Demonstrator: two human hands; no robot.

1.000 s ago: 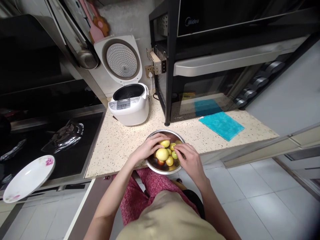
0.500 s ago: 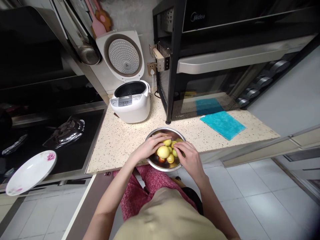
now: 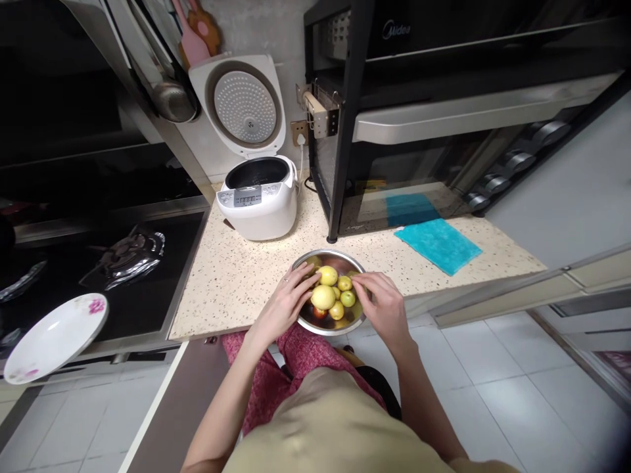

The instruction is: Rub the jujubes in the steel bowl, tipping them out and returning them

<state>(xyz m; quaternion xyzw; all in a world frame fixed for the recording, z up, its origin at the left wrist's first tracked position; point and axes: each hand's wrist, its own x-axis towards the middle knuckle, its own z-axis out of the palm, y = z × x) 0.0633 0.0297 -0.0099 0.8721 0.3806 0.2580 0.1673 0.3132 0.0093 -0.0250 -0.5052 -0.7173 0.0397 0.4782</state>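
Note:
A round stainless steel bowl (image 3: pixel 329 328) sits at the counter's front edge, holding several yellow-green fruits. The largest yellow fruit (image 3: pixel 323 297) lies in the middle, with another yellow fruit (image 3: pixel 327 275) just behind it. Smaller greenish fruits (image 3: pixel 348 299) are grouped on the right, and a reddish fruit (image 3: pixel 319 313) shows low at the front. My left hand (image 3: pixel 288 299) reaches over the left rim, fingers stretched out and touching the fruit. Over the right rim is my right hand (image 3: pixel 383 303), its fingertips drawn together beside the small fruits; whether anything is between them is hidden.
Behind the bowl stands a white rice cooker (image 3: pixel 261 213), lid up. A black oven (image 3: pixel 419 164) is at the back right, with a turquoise cloth (image 3: pixel 440 245) before it. At left are a gas stove (image 3: pixel 133 256) and a white floral plate (image 3: pixel 56 338) at its front edge.
My left hand has drawn back to the left, uncovering the rear yellow fruit. My right hand has shifted slightly right, off the small fruits. The view has moved a little.

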